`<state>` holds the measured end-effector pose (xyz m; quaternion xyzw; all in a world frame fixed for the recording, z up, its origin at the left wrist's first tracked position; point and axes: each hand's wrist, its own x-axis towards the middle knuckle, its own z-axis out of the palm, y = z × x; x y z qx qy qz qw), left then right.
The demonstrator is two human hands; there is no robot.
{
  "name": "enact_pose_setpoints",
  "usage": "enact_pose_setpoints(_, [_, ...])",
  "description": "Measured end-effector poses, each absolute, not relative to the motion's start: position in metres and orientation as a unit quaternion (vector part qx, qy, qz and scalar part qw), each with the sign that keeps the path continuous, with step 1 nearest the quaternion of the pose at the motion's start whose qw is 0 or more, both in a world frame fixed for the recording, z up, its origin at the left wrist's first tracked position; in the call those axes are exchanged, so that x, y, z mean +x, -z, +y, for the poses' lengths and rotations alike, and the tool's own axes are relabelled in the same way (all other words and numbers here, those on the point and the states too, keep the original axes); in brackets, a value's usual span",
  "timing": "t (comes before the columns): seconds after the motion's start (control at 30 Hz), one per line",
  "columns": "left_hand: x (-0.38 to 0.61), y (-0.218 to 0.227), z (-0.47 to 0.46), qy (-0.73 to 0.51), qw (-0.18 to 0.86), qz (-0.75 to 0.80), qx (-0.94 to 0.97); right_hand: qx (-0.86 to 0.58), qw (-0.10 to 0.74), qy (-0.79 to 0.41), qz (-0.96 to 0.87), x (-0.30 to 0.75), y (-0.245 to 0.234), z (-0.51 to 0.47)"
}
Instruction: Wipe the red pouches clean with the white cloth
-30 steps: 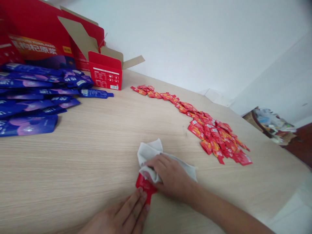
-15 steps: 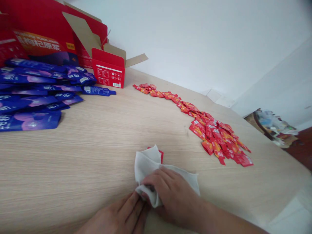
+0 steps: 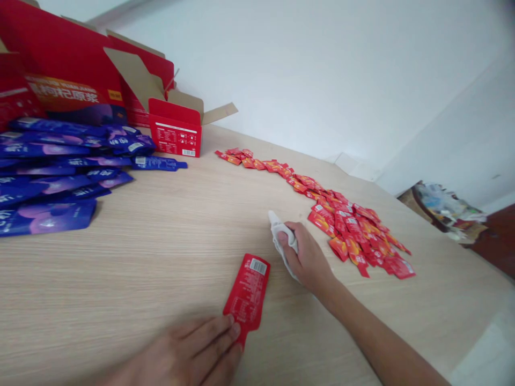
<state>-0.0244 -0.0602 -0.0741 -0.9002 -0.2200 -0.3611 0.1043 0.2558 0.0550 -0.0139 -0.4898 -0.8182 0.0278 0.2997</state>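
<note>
The white cloth point(image 3: 278, 231) was drawn off the red pouch point(image 3: 249, 295) and carried forward and rightward by the right hand point(image 3: 309, 258) – its spread folds gathered into a bunch – and the pouch's barcode point(image 3: 258, 266) and printed panel were uncovered.

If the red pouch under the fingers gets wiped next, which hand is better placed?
Probably the right hand: it holds the white cloth, close beside the red pouch. The left hand rests its fingers on the pouch's narrow end.
</note>
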Motion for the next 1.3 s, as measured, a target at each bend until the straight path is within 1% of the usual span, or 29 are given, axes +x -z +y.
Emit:
enact_pose_setpoints(0.1, [-0.023,0.039,-0.052,0.385,0.015,-0.239,-0.891,-0.519,0.315,-0.056,-0.793,0.270,0.025,0.043])
enact_pose_setpoints(0.2, [-0.016,0.015,-0.042,0.325,-0.049,-0.262,-0.907,-0.538,0.311,-0.081,-0.779,0.278,0.037,0.042])
enact_pose_setpoints(0.33, [0.009,0.004,-0.023,0.181,-0.079,-0.411,-0.890,-0.528,0.284,-0.100,-0.794,0.278,0.042,0.044])
enact_pose_setpoints(0.4, [0.025,0.001,-0.012,0.136,-0.080,-0.463,-0.872,-0.521,0.278,-0.102,-0.801,0.278,0.041,0.043])
enact_pose_setpoints(0.53, [0.047,-0.005,0.008,0.083,-0.091,-0.501,-0.857,-0.522,0.268,-0.113,-0.802,0.280,0.037,0.041])
enact_pose_setpoints(0.63, [0.050,-0.006,0.018,0.045,-0.125,-0.517,-0.845,-0.525,0.253,-0.127,-0.803,0.284,0.033,0.041])
enact_pose_setpoints(0.7, [0.045,-0.005,0.025,0.040,-0.164,-0.513,-0.841,-0.524,0.241,-0.134,-0.806,0.287,0.030,0.041])
enact_pose_setpoints(0.8, [0.034,-0.005,0.038,0.065,-0.236,-0.487,-0.839,-0.525,0.230,-0.139,-0.808,0.290,0.029,0.043])
enact_pose_setpoints(0.93, [0.023,-0.021,0.051,0.123,-0.297,-0.460,-0.828,-0.524,0.236,-0.138,-0.807,0.292,0.032,0.045])
enact_pose_setpoints(1.07, [0.015,-0.051,0.039,0.218,-0.306,-0.408,-0.832,-0.514,0.254,-0.131,-0.809,0.294,0.034,0.046])
enact_pose_setpoints(1.17, [0.005,-0.055,0.017,0.250,-0.297,-0.344,-0.855,-0.520,0.245,-0.136,-0.807,0.294,0.033,0.046])
enact_pose_setpoints(1.23, [-0.004,-0.043,0.002,0.240,-0.243,-0.306,-0.889,-0.526,0.232,-0.143,-0.806,0.294,0.031,0.046])
enact_pose_setpoints(1.3, [-0.013,-0.023,-0.011,0.209,-0.159,-0.272,-0.926,-0.527,0.229,-0.145,-0.806,0.294,0.029,0.045])
